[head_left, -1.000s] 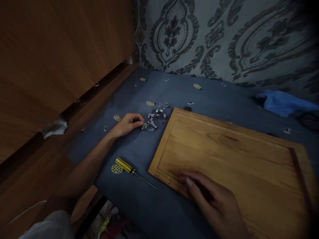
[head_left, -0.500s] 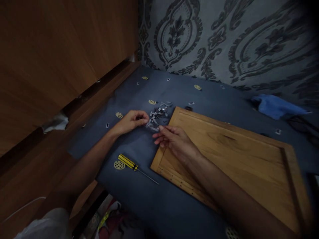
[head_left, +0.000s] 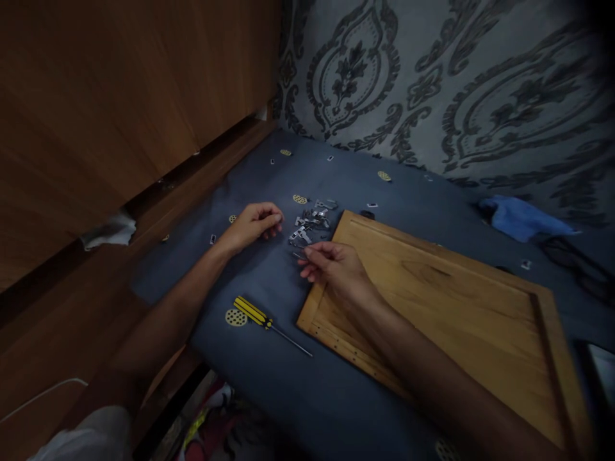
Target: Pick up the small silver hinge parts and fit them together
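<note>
- The loose metal hinges lie heaped on the blue patterned tablecloth, just beside the far left corner of the framed wooden panel.
- The left hand hovers to the left of the heap, apart from it, fingers curled and thumb bent in; whether they grip anything, I cannot tell.
- The right hand reaches over the panel's left edge, thumb and forefinger pinching a thin metal piece at the heap's near side.
- Between the two hands there is a narrow gap.
- The yellow-and-black screwdriver lies nearer the body, its tip short of the panel's near left corner, with bare cloth between.
- Beyond the heap, open cloth runs back to the patterned wall; leftward it meets the wooden cabinet.
- A blue cloth lies past the panel's far edge.
</note>
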The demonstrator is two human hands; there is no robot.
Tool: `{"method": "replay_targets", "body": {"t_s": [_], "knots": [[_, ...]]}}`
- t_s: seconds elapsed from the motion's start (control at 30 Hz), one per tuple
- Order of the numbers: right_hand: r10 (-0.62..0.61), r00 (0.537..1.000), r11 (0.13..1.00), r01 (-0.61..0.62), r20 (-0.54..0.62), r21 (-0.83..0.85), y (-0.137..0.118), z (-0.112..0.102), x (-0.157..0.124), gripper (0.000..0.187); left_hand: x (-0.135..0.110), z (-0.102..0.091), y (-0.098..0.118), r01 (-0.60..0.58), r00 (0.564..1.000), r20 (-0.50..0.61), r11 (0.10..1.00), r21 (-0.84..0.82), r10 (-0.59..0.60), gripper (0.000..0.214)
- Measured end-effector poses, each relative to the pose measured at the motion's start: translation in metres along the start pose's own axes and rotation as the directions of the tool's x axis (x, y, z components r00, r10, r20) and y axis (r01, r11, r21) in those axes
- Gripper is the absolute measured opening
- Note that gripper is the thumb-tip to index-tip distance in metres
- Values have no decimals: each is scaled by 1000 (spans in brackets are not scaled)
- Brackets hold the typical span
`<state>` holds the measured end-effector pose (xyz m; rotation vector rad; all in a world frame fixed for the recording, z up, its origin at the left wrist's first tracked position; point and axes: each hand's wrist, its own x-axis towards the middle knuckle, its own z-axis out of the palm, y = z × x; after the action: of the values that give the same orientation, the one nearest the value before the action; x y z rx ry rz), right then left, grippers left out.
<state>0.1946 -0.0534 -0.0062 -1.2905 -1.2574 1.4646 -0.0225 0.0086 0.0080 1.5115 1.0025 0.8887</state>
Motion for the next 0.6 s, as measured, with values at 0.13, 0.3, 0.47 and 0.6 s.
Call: {"method": "replay_targets", "body": {"t_s": [0.13, 0.3, 0.47, 0.6], "knots": [[-128, 991, 961, 112, -49, -253, -3, 9, -2, 13, 1, 0, -3, 5, 1000, -6, 1000, 29, -4, 22], [-267, 959, 897, 212, -93, -388, -7, 15, -8, 7, 3, 7, -6, 0, 1000, 22, 997, 78, -2, 18], [-258, 962, 915, 212, -94, -343, -5, 13, -9, 24, 2, 11, -5, -25, 999, 43, 994, 109, 20, 16], [-194, 979, 957, 175, -62, -232, -4, 10, -4, 41, -4, 14, 5, -49, 995, 93, 994, 95, 40, 28]]}}
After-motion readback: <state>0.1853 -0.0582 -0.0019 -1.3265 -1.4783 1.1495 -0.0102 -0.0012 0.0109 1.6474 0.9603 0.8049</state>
